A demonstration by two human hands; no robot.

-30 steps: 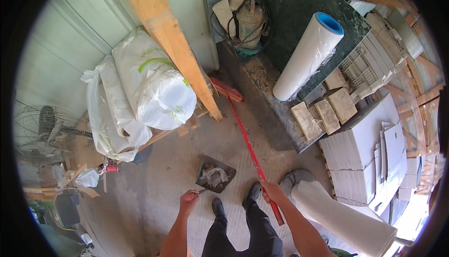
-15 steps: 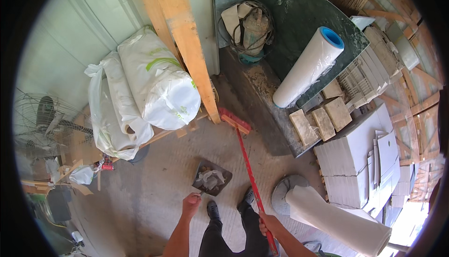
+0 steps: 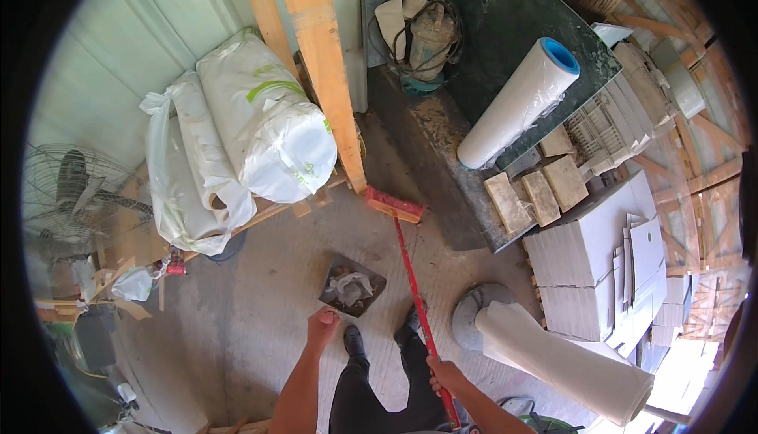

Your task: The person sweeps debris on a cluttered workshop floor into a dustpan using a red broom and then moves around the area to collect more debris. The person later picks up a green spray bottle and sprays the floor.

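My left hand (image 3: 323,327) is closed around the handle of a dark dustpan (image 3: 332,296), most of that handle being hidden by the fingers. Crumpled pale scraps (image 3: 350,286) and some dirt lie in the pan, just ahead of my feet. In my right hand (image 3: 446,376) is the red stick of a push broom (image 3: 411,278), fingers wrapped round its lower part. The broom's head, red bristles on a wooden block, rests on the concrete floor beside the foot of a wooden post (image 3: 322,71).
White plastic-wrapped rolls (image 3: 272,130) lie on a low wooden platform at left, near a wire fan (image 3: 73,185). To the right stand a clear-wrapped roll (image 3: 517,102), wooden blocks (image 3: 539,197), stacked cardboard (image 3: 588,260) and a leaning pale roll (image 3: 564,363). A corded pump (image 3: 430,43) sits behind.
The broom head has shifted slightly toward me and turned beside the post. The dustpan, still held, has moved a little left and forward. Both hands keep their grips.
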